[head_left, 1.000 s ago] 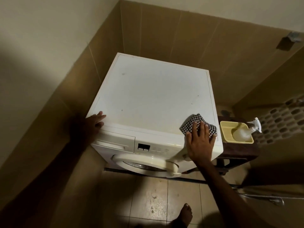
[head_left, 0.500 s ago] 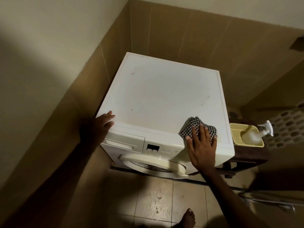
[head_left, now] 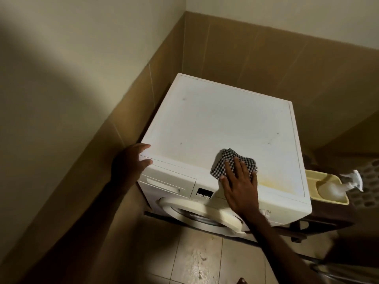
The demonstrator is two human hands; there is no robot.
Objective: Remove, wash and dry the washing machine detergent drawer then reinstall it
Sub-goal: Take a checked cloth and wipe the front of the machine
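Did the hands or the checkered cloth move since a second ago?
Hardly. The camera shifted, so everything sits differently in view. The right hand still presses flat on the checkered cloth near the washing machine's front edge; the left hand still rests on its front left corner. The detergent drawer stays closed, and the spray bottle stays in its yellow tray.

The only camera sits on my head, looking forward and steeply down onto the top of the washing machine (head_left: 221, 128) from close above its front edge. The machine fills the middle of the view, walls rise behind and left of it, floor tiles (head_left: 196, 261) below its door.
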